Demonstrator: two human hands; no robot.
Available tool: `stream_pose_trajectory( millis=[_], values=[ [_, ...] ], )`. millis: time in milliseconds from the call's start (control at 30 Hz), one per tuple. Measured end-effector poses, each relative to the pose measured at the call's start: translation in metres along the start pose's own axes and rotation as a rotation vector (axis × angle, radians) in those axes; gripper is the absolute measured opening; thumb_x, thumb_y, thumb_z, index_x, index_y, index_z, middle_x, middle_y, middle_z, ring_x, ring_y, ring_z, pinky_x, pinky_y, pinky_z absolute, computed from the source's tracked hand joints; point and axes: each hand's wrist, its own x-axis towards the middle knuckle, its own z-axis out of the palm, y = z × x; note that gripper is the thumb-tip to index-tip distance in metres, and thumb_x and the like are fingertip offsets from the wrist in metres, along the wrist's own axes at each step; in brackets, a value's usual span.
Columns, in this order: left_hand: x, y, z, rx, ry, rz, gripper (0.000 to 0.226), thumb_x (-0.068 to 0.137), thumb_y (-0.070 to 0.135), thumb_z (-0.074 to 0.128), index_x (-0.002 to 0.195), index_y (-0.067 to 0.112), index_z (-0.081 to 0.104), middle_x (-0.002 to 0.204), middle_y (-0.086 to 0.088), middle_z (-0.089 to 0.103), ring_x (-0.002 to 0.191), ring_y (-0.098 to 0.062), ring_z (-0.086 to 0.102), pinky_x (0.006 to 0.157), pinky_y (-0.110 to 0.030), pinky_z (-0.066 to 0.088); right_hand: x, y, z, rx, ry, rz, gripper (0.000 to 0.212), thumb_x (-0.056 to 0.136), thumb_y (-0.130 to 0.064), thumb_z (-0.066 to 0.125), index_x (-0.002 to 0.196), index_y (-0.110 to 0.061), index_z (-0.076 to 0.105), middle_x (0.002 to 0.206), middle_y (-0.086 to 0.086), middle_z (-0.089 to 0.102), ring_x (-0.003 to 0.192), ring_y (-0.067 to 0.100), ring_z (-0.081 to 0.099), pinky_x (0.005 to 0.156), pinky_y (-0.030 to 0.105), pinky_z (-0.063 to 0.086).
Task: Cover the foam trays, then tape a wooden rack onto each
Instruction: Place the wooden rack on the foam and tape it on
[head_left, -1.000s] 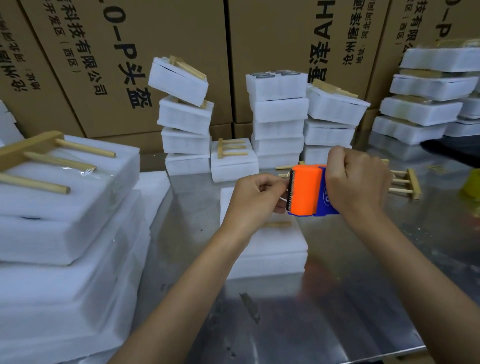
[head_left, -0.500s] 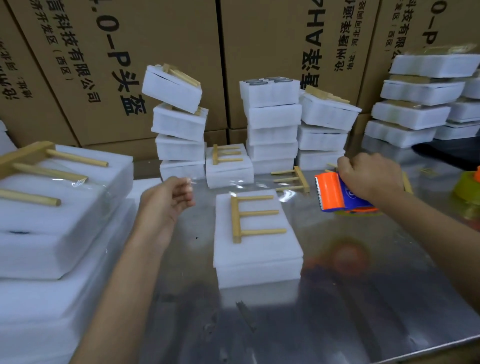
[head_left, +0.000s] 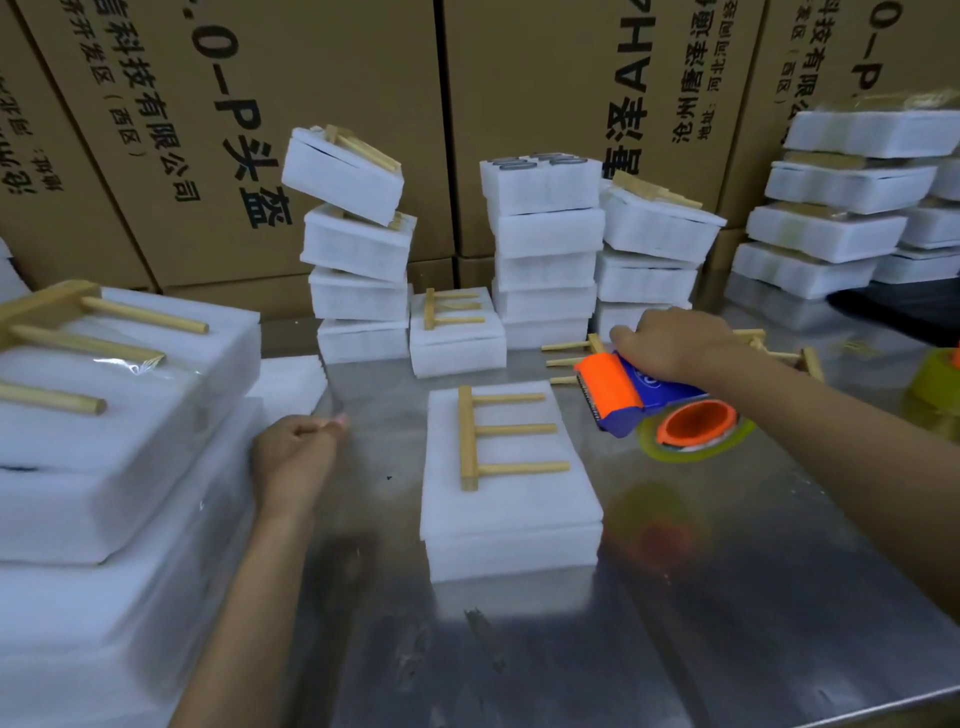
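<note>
Orange-and-blue plastic, the tape dispenser (head_left: 631, 392), gripped from above by the right hand (head_left: 675, 343), fingers curled round its body, down near the steel table (head_left: 675, 623) at about two o'clock from the central foam tray (head_left: 511, 514). Carried there from mid-air over the tray within the last second, so cutting looks finished. Left hand (head_left: 296, 457) drawn out to nine o'clock, thumb and finger pinching what appears to be a clear strip of tape (head_left: 332, 415); too faint to be sure. Likely next: laying that strip over the wooden rack (head_left: 498, 434).

Rack flat on the covered tray, spine at nine o'clock, three pegs toward three o'clock, no tape visible on it yet. Tray closed by its foam cover; contents hidden. At twelve o'clock, stacks of foam trays (head_left: 545, 249), several already topped with racks; top one of the middle stack uncovered, with grey ring-like shapes showing. Loose racks (head_left: 571, 358) just beyond the dispenser. Cardboard cartons (head_left: 311, 78) behind everything.
</note>
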Motion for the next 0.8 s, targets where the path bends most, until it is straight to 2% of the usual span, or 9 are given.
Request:
stream_pose_trajectory(
  millis=[100,167,233,333,500,567,667,733,800],
  values=[
    [-0.009,-0.017,0.005,0.256,-0.027,0.064,0.019,0.087,0.026,0.074,0.074,0.014,0.067,0.082,-0.004,0.069,0.081,-0.026,0.062,0.078,-0.033,0.049,-0.004,0.000,0.017,-0.002,-0.088,0.004,0.044,0.098,-0.055,0.028,0.080,-0.021,0.047,0.080,0.003,0.048,0.081,0.025,0.051,0.072,0.035,0.034],
    [-0.022,-0.025,0.011,0.375,-0.065,0.126,0.020,0.090,0.032,0.070,0.076,0.019,0.066,0.082,0.001,0.069,0.076,-0.022,0.060,0.071,-0.031,0.045,-0.007,0.002,0.029,0.004,-0.114,0.000,0.048,0.098,-0.054,0.028,0.072,-0.020,0.049,0.077,0.003,0.052,0.072,0.020,0.051,0.066,0.033,0.033],
    [-0.033,-0.033,0.018,0.496,-0.102,0.234,0.022,0.093,0.034,0.065,0.078,0.018,0.066,0.084,-0.001,0.069,0.082,-0.025,0.061,0.071,-0.033,0.047,-0.008,0.001,0.035,-0.001,-0.103,0.004,0.051,0.098,-0.054,0.028,0.068,-0.020,0.051,0.072,0.002,0.053,0.066,0.016,0.049,0.057,0.031,0.029],
    [-0.040,-0.037,0.025,0.672,-0.098,0.417,0.023,0.097,0.035,0.057,0.093,0.016,0.069,0.106,-0.005,0.067,0.106,-0.032,0.053,0.086,-0.039,0.045,-0.008,-0.002,0.038,-0.019,-0.085,-0.005,0.052,0.098,-0.054,0.030,0.066,-0.019,0.052,0.070,0.003,0.055,0.064,0.016,0.050,0.053,0.030,0.027],
    [-0.050,-0.033,0.029,0.742,-0.203,0.474,0.031,0.100,0.038,0.049,0.121,0.027,0.069,0.139,-0.005,0.055,0.133,-0.027,0.038,0.106,-0.041,0.033,-0.007,0.003,0.038,0.007,-0.087,0.009,0.051,0.099,-0.054,0.029,0.069,-0.020,0.052,0.072,0.003,0.054,0.066,0.016,0.049,0.058,0.031,0.030],
    [-0.052,-0.036,0.031,0.808,-0.342,0.490,0.039,0.105,0.037,0.038,0.139,0.034,0.056,0.161,-0.007,0.030,0.151,-0.027,0.012,0.115,-0.046,0.021,-0.007,0.005,0.037,0.029,-0.094,0.020,0.052,0.099,-0.054,0.028,0.070,-0.019,0.054,0.073,0.003,0.055,0.067,0.016,0.050,0.062,0.033,0.032],
    [-0.048,-0.041,0.031,0.932,-0.517,0.440,0.052,0.108,0.045,0.023,0.158,0.038,0.017,0.168,0.003,-0.013,0.151,-0.025,-0.024,0.121,-0.052,0.003,-0.008,0.006,0.037,0.043,-0.085,0.019,0.053,0.100,-0.053,0.028,0.069,-0.018,0.054,0.073,0.004,0.055,0.067,0.017,0.050,0.062,0.033,0.032],
    [-0.043,-0.038,0.029,0.916,-0.550,0.321,0.064,0.106,0.050,0.022,0.159,0.032,-0.008,0.164,0.004,-0.025,0.149,-0.024,-0.030,0.121,-0.052,-0.005,-0.009,0.006,0.037,0.043,-0.077,0.023,0.053,0.100,-0.053,0.028,0.068,-0.019,0.053,0.072,0.003,0.054,0.066,0.016,0.049,0.064,0.033,0.032],
    [-0.039,-0.024,0.025,0.760,-0.453,0.260,0.070,0.106,0.043,0.032,0.160,0.025,-0.009,0.167,0.002,-0.017,0.153,-0.023,-0.020,0.124,-0.050,-0.003,-0.010,0.006,0.036,0.047,-0.071,0.026,0.052,0.099,-0.053,0.028,0.066,-0.019,0.051,0.070,0.003,0.053,0.065,0.016,0.049,0.063,0.033,0.032]
  ],
)
